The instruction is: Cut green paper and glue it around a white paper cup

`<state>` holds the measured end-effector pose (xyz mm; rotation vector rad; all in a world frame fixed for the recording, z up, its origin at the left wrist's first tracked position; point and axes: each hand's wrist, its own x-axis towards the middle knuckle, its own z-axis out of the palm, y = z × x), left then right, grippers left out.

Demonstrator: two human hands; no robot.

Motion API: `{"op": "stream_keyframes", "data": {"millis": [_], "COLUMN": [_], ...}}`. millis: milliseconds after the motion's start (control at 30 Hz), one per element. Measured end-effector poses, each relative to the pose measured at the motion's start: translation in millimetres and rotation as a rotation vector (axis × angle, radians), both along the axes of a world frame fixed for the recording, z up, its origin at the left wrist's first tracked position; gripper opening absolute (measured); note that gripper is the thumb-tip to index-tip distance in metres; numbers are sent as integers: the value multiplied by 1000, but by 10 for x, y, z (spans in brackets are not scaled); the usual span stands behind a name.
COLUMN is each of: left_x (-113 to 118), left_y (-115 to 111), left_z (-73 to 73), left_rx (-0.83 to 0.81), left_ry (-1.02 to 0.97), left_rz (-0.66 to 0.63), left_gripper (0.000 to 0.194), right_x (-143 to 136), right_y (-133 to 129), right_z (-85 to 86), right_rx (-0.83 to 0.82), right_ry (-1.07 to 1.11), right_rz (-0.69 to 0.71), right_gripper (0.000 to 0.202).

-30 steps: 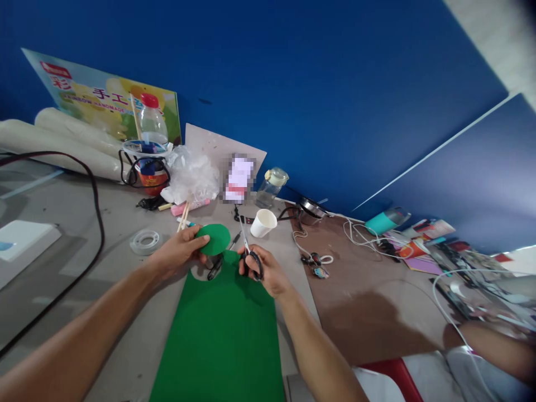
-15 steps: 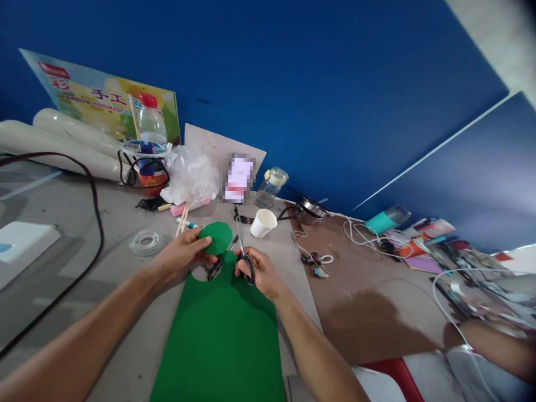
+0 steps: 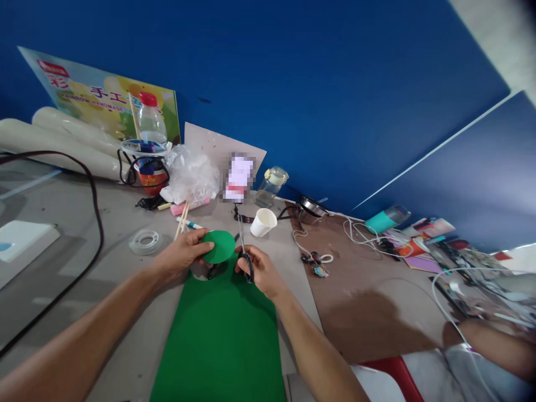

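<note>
My left hand (image 3: pixel 191 249) pinches a round green paper disc (image 3: pixel 221 247) by its left edge, thumb on top. In my right hand (image 3: pixel 262 272) is a pair of scissors (image 3: pixel 248 266), fingers in the black handles and blades pointing away from me, just right of the disc. Below both hands lies a large green paper sheet (image 3: pixel 221 335) with a cut-out at its far left corner. A small dark object (image 3: pixel 214 271) shows beneath the disc, partly hidden. Beyond the scissors stands a white paper cup (image 3: pixel 263 223).
A clear tape roll (image 3: pixel 146 242) lies left of my left hand, with chopsticks (image 3: pixel 182 219) close by. Behind are a phone (image 3: pixel 238 177), a glass jar (image 3: pixel 272 186) and a plastic bag (image 3: pixel 190 174). Another person's arm (image 3: pixel 494 346) is at the right edge.
The green disc has shifted slightly right and down and turned in my left hand, covering more of the dark object. My right hand with the scissors has barely moved.
</note>
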<state>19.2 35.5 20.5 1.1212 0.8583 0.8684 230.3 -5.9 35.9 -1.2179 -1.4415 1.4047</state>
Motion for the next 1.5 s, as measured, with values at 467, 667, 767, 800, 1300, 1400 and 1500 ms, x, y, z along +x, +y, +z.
{"op": "stream_keyframes", "data": {"millis": [467, 667, 767, 800, 1300, 1400, 1500], "left_x": [141, 319, 352, 347, 250, 241, 225], "left_y": [-200, -287, -285, -275, -182, -177, -168], "left_z": [127, 52, 67, 83, 74, 68, 66], "left_rx": [-74, -133, -191, -215, -214, -197, -199], "left_ry": [140, 4, -56, -89, -205, -196, -177], "left_rz": [-83, -10, 72, 103, 262, 241, 240], "left_gripper": [41, 33, 27, 27, 20, 19, 18], "right_x": [-146, -222, -248, -250, -241, -232, -224], "right_y": [-18, -42, -68, -80, -162, -153, -154], "right_z": [-126, -130, -116, -108, -128, -139, -115], "right_rx": [-36, 34, 45, 47, -15, -33, -53], "right_ry": [224, 236, 213, 201, 67, 79, 74], "right_rz": [-251, -403, -332, -298, -53, -34, -27], "right_gripper": [43, 38, 39, 40, 41, 40, 42]}}
